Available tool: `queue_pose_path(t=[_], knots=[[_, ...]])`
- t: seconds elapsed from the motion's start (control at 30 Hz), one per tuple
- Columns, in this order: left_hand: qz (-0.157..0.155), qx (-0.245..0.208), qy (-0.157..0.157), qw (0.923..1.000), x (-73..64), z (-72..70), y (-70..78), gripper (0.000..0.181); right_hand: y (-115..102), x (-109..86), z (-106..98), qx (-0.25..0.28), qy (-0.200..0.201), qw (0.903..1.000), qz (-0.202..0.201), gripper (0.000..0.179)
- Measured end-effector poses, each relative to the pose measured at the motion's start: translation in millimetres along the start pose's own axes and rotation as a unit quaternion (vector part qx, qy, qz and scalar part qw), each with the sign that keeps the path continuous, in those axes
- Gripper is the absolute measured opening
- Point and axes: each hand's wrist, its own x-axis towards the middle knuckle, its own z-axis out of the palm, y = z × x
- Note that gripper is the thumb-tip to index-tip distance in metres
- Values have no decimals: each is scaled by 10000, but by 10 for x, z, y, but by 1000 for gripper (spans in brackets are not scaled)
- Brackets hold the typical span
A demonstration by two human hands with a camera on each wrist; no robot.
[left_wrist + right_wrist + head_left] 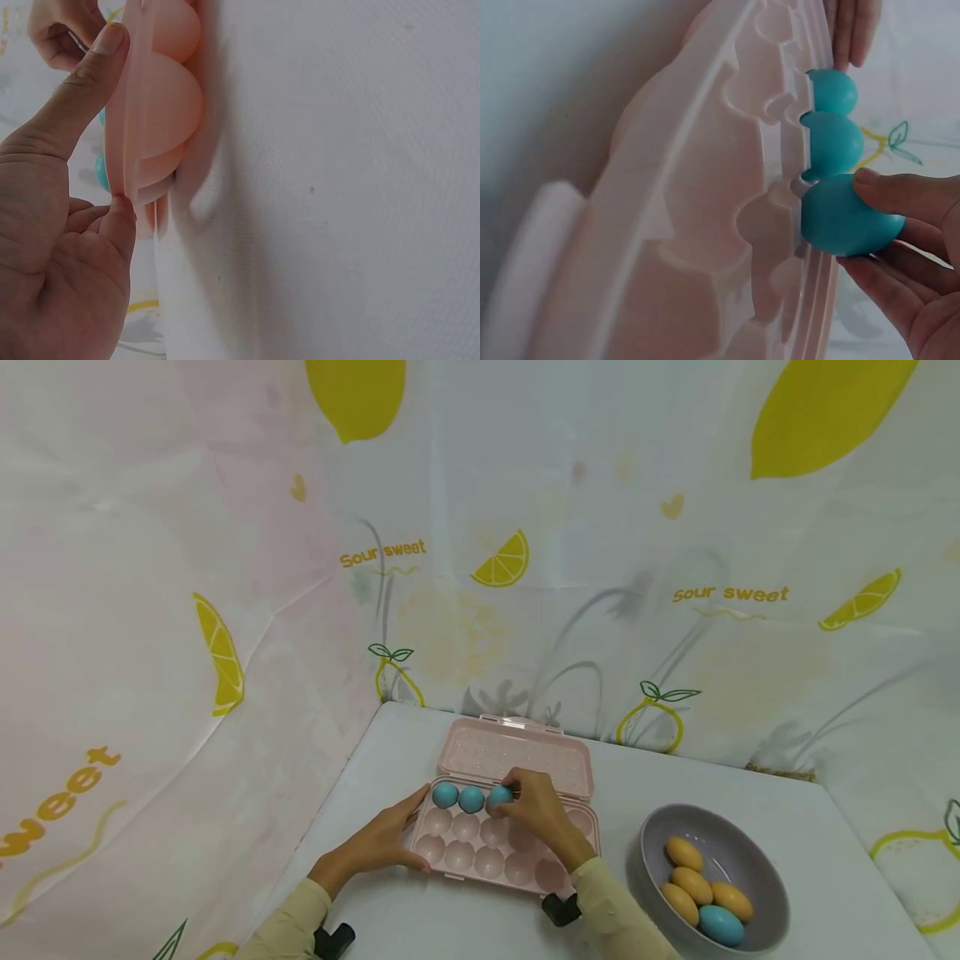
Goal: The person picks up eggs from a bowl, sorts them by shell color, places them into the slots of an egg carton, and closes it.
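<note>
On a white desk, the left hand grips an egg box while the right hand pinches a blue egg, probably light, slippery, best held round its middle.

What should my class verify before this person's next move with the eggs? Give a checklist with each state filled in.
1. Lid open: ok, folded back behind the carton.
2. Carton steadied: ok, the left hand holds its edge.
3. Egg secured: ok, the right hand pinches the third blue egg.
4. That egg fully seated: cannot tell, its base is hidden.
5. Carton full: not ok, the front-row cups are empty.
6. Another blue egg available: ok, in the bowl with four yellow eggs.
</note>
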Motion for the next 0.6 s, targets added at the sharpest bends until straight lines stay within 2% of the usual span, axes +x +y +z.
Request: queue_pose_path(t=[0.17, 0.37, 0.6], knots=[[31, -13, -32, 10000, -1, -8, 19, 129, 22, 6, 39, 2, -46, 9999, 98, 25], [2, -99, -23, 9999, 5, -14, 32, 129, 42, 19, 81, -268, -89, 9994, 212, 17], [-65, -134, -39, 9999, 6, -14, 23, 130, 34, 16, 100, -330, 4, 9993, 153, 17]])
